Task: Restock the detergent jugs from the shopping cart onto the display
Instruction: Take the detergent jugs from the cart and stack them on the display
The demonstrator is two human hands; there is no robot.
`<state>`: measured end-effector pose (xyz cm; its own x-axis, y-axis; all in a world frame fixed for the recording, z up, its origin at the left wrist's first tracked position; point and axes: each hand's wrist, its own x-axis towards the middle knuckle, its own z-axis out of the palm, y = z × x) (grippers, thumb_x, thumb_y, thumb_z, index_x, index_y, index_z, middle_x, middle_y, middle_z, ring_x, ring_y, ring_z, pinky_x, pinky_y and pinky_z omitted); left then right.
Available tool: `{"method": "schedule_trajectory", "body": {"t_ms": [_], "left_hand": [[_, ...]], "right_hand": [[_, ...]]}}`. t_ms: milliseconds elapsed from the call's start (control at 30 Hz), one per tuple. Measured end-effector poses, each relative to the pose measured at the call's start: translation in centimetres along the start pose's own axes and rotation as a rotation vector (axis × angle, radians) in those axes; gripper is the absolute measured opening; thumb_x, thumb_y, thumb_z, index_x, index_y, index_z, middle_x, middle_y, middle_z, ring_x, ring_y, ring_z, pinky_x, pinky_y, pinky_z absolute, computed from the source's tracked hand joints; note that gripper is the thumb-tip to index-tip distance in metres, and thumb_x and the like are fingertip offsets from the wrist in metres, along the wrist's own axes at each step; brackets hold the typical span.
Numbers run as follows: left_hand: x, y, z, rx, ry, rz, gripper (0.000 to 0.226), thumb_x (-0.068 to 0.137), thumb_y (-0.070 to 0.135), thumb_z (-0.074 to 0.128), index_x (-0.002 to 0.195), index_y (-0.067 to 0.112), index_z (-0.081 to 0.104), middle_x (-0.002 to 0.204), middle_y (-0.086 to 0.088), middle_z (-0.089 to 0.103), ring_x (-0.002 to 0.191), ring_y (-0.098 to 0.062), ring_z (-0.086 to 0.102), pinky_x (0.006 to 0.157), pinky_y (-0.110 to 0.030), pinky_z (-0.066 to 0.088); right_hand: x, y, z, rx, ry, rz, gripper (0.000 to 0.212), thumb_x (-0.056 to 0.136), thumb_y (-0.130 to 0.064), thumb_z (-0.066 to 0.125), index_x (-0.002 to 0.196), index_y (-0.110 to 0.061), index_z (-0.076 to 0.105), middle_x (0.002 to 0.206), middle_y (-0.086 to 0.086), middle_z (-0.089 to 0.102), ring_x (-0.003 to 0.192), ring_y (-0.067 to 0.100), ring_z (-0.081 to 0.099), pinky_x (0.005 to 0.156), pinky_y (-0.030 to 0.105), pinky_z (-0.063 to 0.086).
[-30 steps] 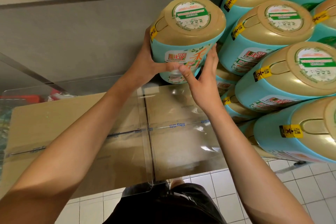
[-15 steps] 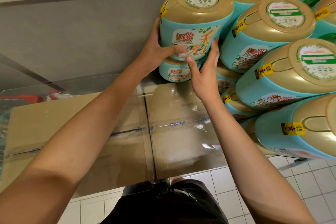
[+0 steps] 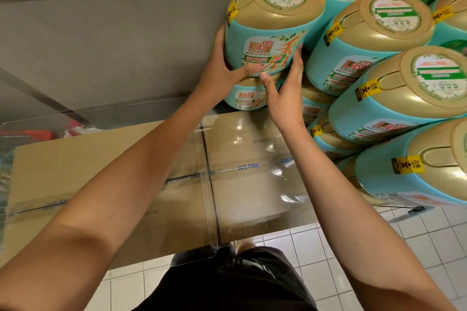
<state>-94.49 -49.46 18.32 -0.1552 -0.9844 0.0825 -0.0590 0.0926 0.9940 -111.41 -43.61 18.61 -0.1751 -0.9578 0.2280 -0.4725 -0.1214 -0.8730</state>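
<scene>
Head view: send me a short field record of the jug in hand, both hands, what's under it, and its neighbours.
held: teal Liby detergent jug, gold cap toward the camera
left hand: grips its left side, thumb across the lower front
right hand: holds its right side, thumb at the lower edge
below: lower Liby jug directly under it; contact unclear
right of it: stacked jugs, same kind
in front: cardboard box under a clear plastic sheet
</scene>
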Motion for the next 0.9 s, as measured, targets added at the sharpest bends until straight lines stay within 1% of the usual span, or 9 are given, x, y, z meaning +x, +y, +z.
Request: {"method": "schedule_trajectory", "body": {"t_ms": [133,267,400,467,533,600,667,767,900], "left_hand": [[-1.1,-1.2,-0.4,0.037,0.009,-0.022,0.108,0.075,0.043,0.095,0.159,0.031,0.028,0.152,0.009,0.055,0.139,-0.011,0.056,0.109,-0.047,0.054],[-1.5,-1.8,-0.8,0.106,-0.013,-0.028,0.104,0.080,0.031,0.089,0.162,0.028,0.026,0.155,0.009,0.053,0.142,-0.009,0.052,0.113,-0.048,0.051],[-1.3,-1.7,-0.9,0.146,0.004,-0.050,0.099,0.079,0.021,0.085,0.160,0.021,0.029,0.151,0.005,0.057,0.139,-0.011,0.055,0.112,-0.048,0.051],[-1.1,-1.5,-0.6,0.162,0.015,-0.046,0.101,0.078,0.017,0.087,0.160,0.019,0.029,0.150,0.004,0.058,0.137,-0.010,0.055,0.112,-0.041,0.052],[-1.0,-1.4,-0.4,0.168,0.005,-0.045,0.105,0.077,0.014,0.089,0.161,0.018,0.026,0.153,0.001,0.055,0.139,-0.011,0.053,0.108,-0.026,0.052],[-1.1,-1.4,-0.3,0.162,-0.003,-0.058,0.109,0.076,0.015,0.091,0.162,0.018,0.024,0.153,0.001,0.053,0.139,-0.011,0.052,0.098,-0.013,0.051],[-1.1,-1.5,-0.3,0.145,0.003,-0.063,0.112,0.074,0.013,0.092,0.163,0.019,0.023,0.153,0.001,0.053,0.139,-0.011,0.051,0.093,-0.009,0.050],[-1.0,-1.8,-0.6,0.135,-0.026,-0.064,0.114,0.074,0.010,0.092,0.163,0.019,0.022,0.154,0.000,0.052,0.140,-0.012,0.051,0.098,-0.014,0.052],[-0.5,-2.4,-1.2,0.138,-0.073,-0.099,0.117,0.072,0.016,0.093,0.163,0.021,0.021,0.153,0.003,0.051,0.140,-0.010,0.051,0.105,-0.024,0.053]], "right_hand": [[-0.3,0.2,-0.3,-0.013,0.011,-0.015,0.084,0.103,-0.034,0.066,0.165,-0.007,0.016,0.174,0.012,0.016,0.161,0.020,0.016,0.128,0.022,0.019],[-0.1,0.2,-0.4,-0.065,0.029,-0.039,0.081,0.103,-0.033,0.067,0.164,-0.005,0.020,0.172,0.015,0.021,0.160,0.024,0.019,0.127,0.020,0.017],[0.1,0.0,-0.2,-0.108,0.053,-0.062,0.079,0.102,-0.028,0.067,0.161,-0.001,0.022,0.168,0.020,0.023,0.159,0.028,0.021,0.119,0.004,0.009],[-0.1,-0.2,0.0,-0.108,0.068,-0.067,0.077,0.102,-0.025,0.068,0.160,0.000,0.024,0.166,0.020,0.024,0.158,0.029,0.023,0.115,0.000,0.010],[-0.3,-0.5,0.2,-0.113,0.087,-0.059,0.075,0.101,-0.023,0.069,0.159,0.001,0.027,0.164,0.021,0.025,0.156,0.029,0.025,0.112,-0.002,0.012],[-0.6,-0.8,0.3,-0.128,0.097,-0.042,0.075,0.101,-0.024,0.069,0.159,0.001,0.028,0.164,0.021,0.026,0.155,0.028,0.027,0.113,0.000,0.016],[-0.9,-1.0,0.2,-0.141,0.101,-0.033,0.076,0.101,-0.027,0.069,0.159,-0.001,0.029,0.164,0.018,0.026,0.153,0.025,0.030,0.116,0.010,0.026],[-0.9,-1.2,0.2,-0.168,0.099,-0.031,0.075,0.101,-0.029,0.070,0.159,-0.003,0.029,0.163,0.016,0.027,0.150,0.023,0.034,0.114,0.022,0.038],[-0.6,-1.2,0.3,-0.212,0.102,-0.024,0.075,0.100,-0.029,0.070,0.158,-0.002,0.030,0.162,0.017,0.028,0.146,0.023,0.038,0.106,0.012,0.030]]}}
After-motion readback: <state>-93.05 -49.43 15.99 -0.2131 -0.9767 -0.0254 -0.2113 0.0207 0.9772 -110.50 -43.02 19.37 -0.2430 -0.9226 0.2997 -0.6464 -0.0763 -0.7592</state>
